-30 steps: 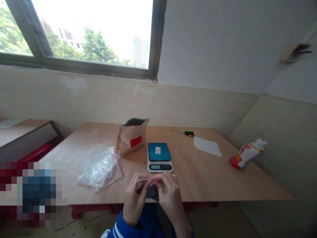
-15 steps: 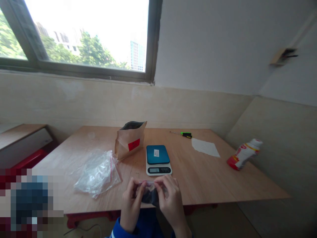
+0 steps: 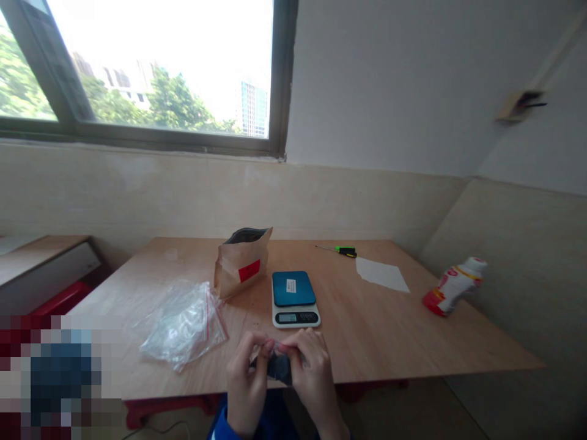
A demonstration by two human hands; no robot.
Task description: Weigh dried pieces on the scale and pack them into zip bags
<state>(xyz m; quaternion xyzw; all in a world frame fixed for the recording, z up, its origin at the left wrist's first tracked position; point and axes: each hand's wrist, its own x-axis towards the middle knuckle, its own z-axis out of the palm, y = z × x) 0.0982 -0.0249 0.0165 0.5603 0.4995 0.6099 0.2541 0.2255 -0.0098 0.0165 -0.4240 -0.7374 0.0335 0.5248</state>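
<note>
Between my two hands, at the table's front edge, is a small clear zip bag (image 3: 279, 366) with something dark inside; I cannot make out what. My left hand (image 3: 248, 374) pinches the bag's top edge between thumb and finger. On the other side, my right hand (image 3: 312, 365) grips the same edge, its thumb close to the left one. Just beyond the hands stands a kitchen scale (image 3: 296, 299) with a blue top and a small display. Behind it to the left, a brown paper pouch (image 3: 232, 269) with a red label stands upright, its mouth open.
Clear plastic zip bags (image 3: 183, 324) lie in a heap on the left of the wooden table (image 3: 367, 330). A screwdriver (image 3: 343, 250) and a white paper sheet (image 3: 381, 274) lie at the back right. A red and white bottle (image 3: 454, 287) leans at the right edge.
My hands have drawn closer together along the bag's top edge, and the thumbs now nearly meet. The view has shifted slightly; the things on the table have not moved.
</note>
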